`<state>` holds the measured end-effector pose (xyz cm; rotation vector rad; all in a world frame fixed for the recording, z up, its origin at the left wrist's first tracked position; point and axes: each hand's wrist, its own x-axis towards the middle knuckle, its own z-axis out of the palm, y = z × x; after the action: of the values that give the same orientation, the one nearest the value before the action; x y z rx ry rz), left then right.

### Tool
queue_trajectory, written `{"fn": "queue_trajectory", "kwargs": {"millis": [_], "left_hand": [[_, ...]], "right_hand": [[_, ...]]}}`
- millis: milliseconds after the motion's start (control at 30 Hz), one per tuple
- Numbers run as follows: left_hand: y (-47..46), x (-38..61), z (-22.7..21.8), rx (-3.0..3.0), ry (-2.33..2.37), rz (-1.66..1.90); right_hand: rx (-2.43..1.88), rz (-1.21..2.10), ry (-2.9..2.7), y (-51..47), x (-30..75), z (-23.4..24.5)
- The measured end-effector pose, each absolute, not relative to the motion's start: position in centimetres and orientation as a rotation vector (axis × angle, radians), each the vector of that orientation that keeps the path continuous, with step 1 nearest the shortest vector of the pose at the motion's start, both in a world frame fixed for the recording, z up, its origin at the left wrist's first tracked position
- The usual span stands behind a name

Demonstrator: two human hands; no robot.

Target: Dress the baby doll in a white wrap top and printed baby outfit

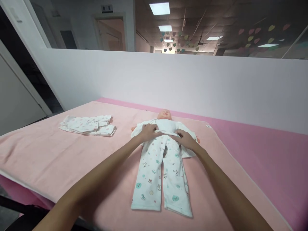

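A baby doll (164, 115) lies on its back on a pale pink blanket (72, 154), head away from me, wearing a white top (166, 125). White patterned trousers (160, 173) lie spread over its legs, with the waistband at its belly. My left hand (147, 132) pinches the left side of the waistband, fingers closed. My right hand (185, 138) grips the right side of the same waistband, fingers closed. Both arms reach forward from the near edge.
A folded set of white patterned baby clothes (88, 125) lies on the blanket to the left. A brighter pink sheet (264, 150) shows at right and along the back. A white partition wall (168, 80) stands behind.
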<state>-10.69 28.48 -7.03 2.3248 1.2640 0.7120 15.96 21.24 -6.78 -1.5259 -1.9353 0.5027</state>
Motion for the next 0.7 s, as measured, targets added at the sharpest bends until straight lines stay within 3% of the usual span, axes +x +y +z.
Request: {"fn": "queue_trajectory", "kwargs": {"millis": [267,500,700], "left_hand": [[23.4,-14.5,-7.3,2.370,1.105,0.607],[20.4,-15.7,-7.2,2.190,1.123,0.412],[17.2,-15.7,-7.5,2.268,1.114,0.559]], "right_hand": [[-1.527,0.735,-1.970,14.6,16.1,-7.0],[-1.628,0.746,-1.938,11.9,14.8,-6.8],[-1.629,0.604,-1.986,10.1,13.3,-6.9]]}}
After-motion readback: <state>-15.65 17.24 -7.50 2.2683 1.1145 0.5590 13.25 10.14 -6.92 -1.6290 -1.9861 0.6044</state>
